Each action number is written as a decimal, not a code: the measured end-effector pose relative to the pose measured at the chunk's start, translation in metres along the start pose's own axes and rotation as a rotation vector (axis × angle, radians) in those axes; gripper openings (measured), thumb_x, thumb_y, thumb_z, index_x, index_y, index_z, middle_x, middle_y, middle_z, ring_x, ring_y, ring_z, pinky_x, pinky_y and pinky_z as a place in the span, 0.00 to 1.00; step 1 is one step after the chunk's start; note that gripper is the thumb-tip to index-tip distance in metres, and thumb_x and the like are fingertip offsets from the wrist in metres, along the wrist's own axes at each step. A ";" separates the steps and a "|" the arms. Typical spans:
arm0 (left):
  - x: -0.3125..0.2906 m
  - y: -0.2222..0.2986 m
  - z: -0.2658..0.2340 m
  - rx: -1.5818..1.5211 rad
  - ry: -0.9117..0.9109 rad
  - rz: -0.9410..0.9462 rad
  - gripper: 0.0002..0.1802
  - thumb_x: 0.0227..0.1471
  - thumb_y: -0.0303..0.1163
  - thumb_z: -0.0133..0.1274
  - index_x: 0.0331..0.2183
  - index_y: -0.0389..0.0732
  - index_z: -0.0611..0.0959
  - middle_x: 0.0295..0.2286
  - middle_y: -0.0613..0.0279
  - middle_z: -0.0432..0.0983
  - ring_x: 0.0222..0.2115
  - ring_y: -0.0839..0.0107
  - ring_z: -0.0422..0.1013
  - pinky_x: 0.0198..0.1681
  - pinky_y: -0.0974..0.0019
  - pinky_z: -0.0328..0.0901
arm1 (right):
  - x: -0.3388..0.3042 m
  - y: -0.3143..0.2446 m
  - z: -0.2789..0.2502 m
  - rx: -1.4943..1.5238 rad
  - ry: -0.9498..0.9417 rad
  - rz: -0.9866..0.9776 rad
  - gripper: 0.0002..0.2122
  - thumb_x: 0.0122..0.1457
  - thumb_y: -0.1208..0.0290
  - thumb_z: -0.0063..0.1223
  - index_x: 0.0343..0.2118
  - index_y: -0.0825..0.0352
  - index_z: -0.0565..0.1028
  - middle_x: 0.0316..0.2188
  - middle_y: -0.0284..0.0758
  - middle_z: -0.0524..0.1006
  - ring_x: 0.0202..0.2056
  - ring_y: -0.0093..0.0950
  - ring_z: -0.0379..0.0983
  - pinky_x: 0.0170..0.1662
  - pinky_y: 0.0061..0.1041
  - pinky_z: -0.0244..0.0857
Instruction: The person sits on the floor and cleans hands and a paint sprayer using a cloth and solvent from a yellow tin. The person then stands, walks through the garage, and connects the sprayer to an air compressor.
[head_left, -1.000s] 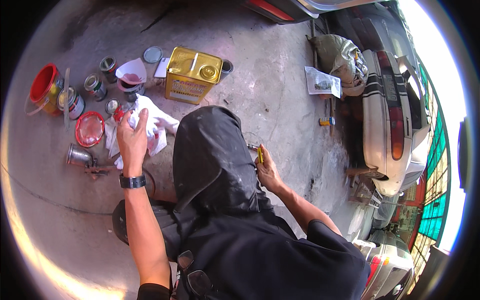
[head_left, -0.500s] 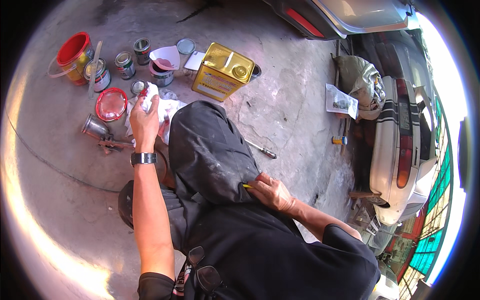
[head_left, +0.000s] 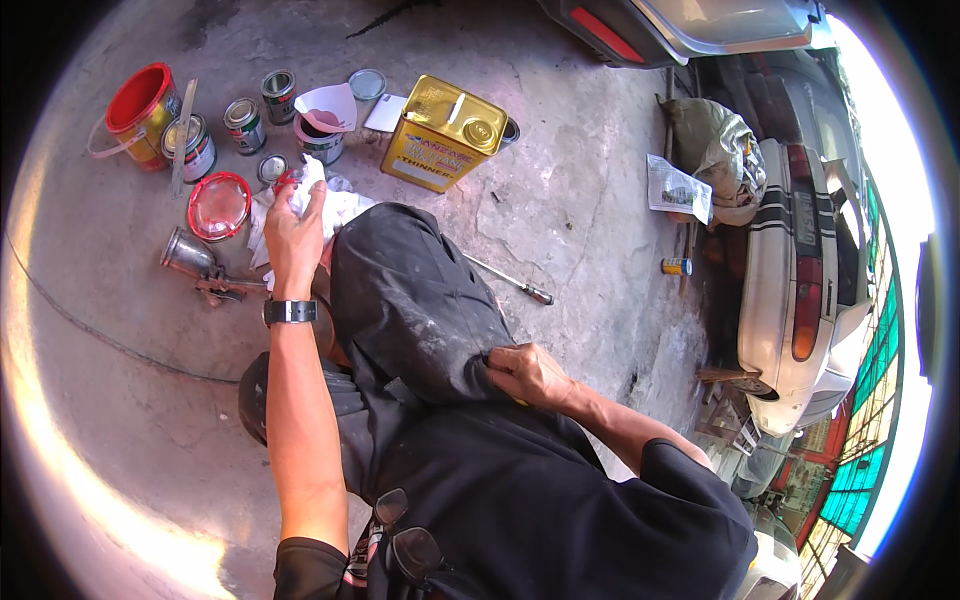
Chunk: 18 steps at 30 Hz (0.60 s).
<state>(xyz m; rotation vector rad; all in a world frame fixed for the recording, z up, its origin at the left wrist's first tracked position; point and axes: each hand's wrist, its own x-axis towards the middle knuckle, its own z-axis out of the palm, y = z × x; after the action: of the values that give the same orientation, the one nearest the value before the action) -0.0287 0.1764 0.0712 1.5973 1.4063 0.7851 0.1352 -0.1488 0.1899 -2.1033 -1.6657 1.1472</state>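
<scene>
My left hand reaches out over the floor, closed on a white rag with red stains. More crumpled white cloth lies under and beside it. Next to that hand are a round red-rimmed lid, a small open tin and a spray gun with a metal cup. My right hand is closed at the thigh of my dark trousers, its fingertips against the cloth. A sliver of something yellow shows under this hand; the rest of it is hidden.
Beyond my left hand stand a red bucket, several paint tins, a paper funnel and a gold rectangular can. A screwdriver-like tool lies right of my knee. Parked cars and a sack line the right.
My right hand has shifted slightly left against the trousers, and the yellow thing now shows beneath it instead of at its fingertips. My left hand keeps the rag, moved very little.
</scene>
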 end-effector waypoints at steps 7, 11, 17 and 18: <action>-0.004 0.012 -0.011 -0.033 -0.021 -0.024 0.36 0.55 0.53 0.58 0.50 0.28 0.78 0.45 0.38 0.76 0.47 0.50 0.73 0.51 0.57 0.64 | 0.007 -0.002 0.018 -0.009 0.343 -0.051 0.04 0.54 0.77 0.54 0.29 0.69 0.71 0.26 0.43 0.74 0.29 0.46 0.74 0.31 0.40 0.68; -0.003 0.001 -0.004 -0.034 0.008 0.012 0.31 0.55 0.48 0.60 0.49 0.31 0.80 0.42 0.45 0.79 0.43 0.59 0.75 0.49 0.60 0.65 | 0.010 -0.001 0.037 -0.078 0.539 0.057 0.05 0.52 0.78 0.56 0.32 0.68 0.73 0.25 0.43 0.73 0.28 0.44 0.74 0.32 0.38 0.69; 0.001 -0.007 -0.009 -0.062 -0.045 0.005 0.37 0.55 0.54 0.57 0.49 0.27 0.78 0.46 0.35 0.76 0.49 0.47 0.73 0.53 0.57 0.64 | -0.025 -0.017 0.009 -0.146 0.312 0.041 0.11 0.55 0.68 0.61 0.39 0.67 0.76 0.31 0.43 0.75 0.30 0.42 0.76 0.33 0.35 0.71; 0.001 -0.007 -0.008 -0.067 -0.047 0.003 0.37 0.55 0.54 0.57 0.49 0.27 0.78 0.46 0.35 0.76 0.49 0.47 0.73 0.53 0.57 0.64 | -0.032 -0.017 0.005 -0.116 0.278 0.111 0.11 0.57 0.67 0.60 0.39 0.66 0.76 0.31 0.43 0.75 0.31 0.43 0.76 0.33 0.36 0.71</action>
<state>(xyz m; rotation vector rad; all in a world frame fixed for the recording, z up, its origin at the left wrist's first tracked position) -0.0387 0.1793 0.0686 1.5574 1.3308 0.7836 0.1175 -0.1732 0.2103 -2.3270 -1.5358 0.7570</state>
